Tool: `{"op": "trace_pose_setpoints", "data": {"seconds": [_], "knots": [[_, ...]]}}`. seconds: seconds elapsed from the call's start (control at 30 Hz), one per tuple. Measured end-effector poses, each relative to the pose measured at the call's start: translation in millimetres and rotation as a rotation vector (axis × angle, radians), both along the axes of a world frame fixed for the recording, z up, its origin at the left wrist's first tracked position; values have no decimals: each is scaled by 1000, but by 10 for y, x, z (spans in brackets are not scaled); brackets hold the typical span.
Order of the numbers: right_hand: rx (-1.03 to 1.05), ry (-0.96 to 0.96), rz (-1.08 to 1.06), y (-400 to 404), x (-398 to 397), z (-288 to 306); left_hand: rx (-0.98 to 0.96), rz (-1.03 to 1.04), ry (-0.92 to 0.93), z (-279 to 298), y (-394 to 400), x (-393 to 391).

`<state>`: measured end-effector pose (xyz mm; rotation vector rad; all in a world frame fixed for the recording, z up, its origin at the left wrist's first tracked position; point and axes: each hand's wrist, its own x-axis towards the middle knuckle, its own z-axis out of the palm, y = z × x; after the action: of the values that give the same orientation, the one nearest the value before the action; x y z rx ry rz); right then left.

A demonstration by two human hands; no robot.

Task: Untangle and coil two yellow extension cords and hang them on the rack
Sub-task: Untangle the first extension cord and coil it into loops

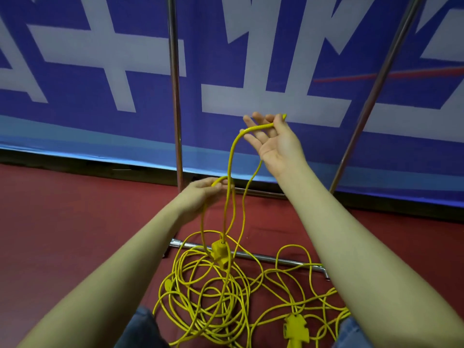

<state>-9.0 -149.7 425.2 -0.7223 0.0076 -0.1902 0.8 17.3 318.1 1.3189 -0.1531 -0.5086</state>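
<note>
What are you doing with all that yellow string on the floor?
It is yellow extension cord, not string. A person is untangling it. Their right hand holds a strand up high, and their left hand grips another loop lower down. A yellow socket block dangles between them. Most of the tangled yellow cord lies on the red floor, by the shiny metal rack. Nothing hangs there yet.

Even dim indoor light, soft shadows, wide-angle bending at edges, slight blur
</note>
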Motion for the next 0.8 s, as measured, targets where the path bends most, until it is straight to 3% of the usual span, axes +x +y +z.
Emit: {"op": "trace_pose_setpoints", "data": {"seconds": [0.1,0.23,0.43,0.6,0.7,0.8], "knots": [[73,-8,0,13,23,-1,40,-147,-64,-27,-47,-79],[14,17,-60,-50,32,-9,33,28,-52,-7,-85,-49],[-521,248,-31,-204,-170,-581,-165,66,-10,294,-120,25],[-1019,173,260,-22,-339,-1034,-183,93,-45,612,-253,87],[-1110,146,298,91,-329,-946,-210,145,-59,677,-261,124],[-1033,198,204,103,-319,-825,-187,195,-73,631,-165,144]]}}
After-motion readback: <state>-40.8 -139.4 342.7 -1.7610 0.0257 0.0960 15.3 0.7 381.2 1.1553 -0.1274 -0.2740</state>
